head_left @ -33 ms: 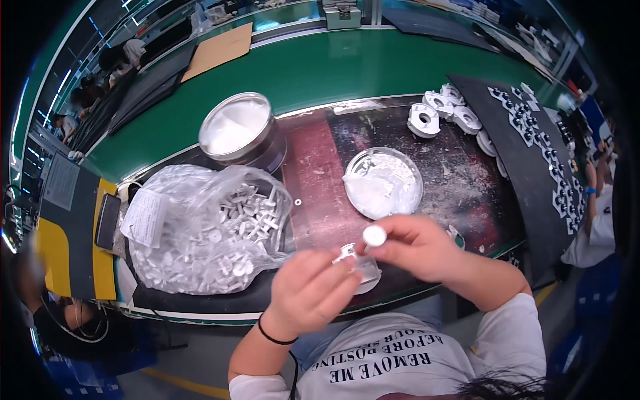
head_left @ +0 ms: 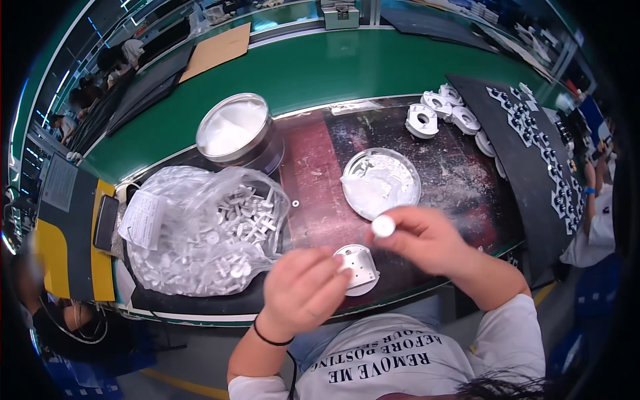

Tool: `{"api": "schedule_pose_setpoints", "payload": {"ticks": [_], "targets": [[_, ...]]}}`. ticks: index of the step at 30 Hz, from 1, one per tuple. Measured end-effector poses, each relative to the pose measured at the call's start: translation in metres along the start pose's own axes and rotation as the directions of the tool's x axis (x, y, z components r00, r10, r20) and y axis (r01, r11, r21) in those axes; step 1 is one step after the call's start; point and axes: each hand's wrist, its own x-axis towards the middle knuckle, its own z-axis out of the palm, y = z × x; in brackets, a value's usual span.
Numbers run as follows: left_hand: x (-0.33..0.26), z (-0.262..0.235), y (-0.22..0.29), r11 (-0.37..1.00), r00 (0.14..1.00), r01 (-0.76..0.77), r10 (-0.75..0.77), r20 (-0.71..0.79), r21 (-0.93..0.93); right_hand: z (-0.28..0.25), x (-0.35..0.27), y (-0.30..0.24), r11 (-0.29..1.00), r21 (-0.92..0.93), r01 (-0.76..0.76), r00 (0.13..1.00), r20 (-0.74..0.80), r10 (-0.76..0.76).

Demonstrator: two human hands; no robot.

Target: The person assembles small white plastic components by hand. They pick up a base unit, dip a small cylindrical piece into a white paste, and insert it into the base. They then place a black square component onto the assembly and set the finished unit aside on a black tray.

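where visible, white round-headed part [head_left: 383, 226]

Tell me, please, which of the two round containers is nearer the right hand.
The shallow dish, just beyond the right hand; the taller tin stands farther left.

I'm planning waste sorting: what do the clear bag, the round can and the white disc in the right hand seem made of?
Bag: thin plastic film, transparent and crinkled. Can: probably metal, its wall shiny. Disc: likely plastic, evenly white; coated metal possible.
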Motion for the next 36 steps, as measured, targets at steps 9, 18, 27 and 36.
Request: {"api": "schedule_pose_setpoints", "payload": {"ticks": [9, 18, 27, 36], "targets": [[-0.031, 0.008, -0.007, 0.831, 0.861, 0.485, -0.399, 0.316, -0.273, -0.068, 0.038, 0.006, 0.527, -0.825, 0.202, 0.925, -0.015, -0.379], [-0.031, 0.018, -0.010, 0.882, 0.875, 0.411, -0.311, 0.370, -0.231, -0.070, 0.058, 0.030, 0.372, -0.887, 0.274, 0.892, 0.090, -0.444], [-0.029, 0.017, -0.008, 0.889, 0.856, 0.421, -0.324, 0.402, -0.181, -0.071, 0.059, 0.030, 0.331, -0.903, 0.273, 0.892, 0.108, -0.440], [-0.028, 0.017, -0.007, 0.885, 0.831, 0.443, -0.346, 0.436, -0.142, -0.069, 0.056, 0.029, 0.354, -0.902, 0.246, 0.902, 0.079, -0.424]]}}
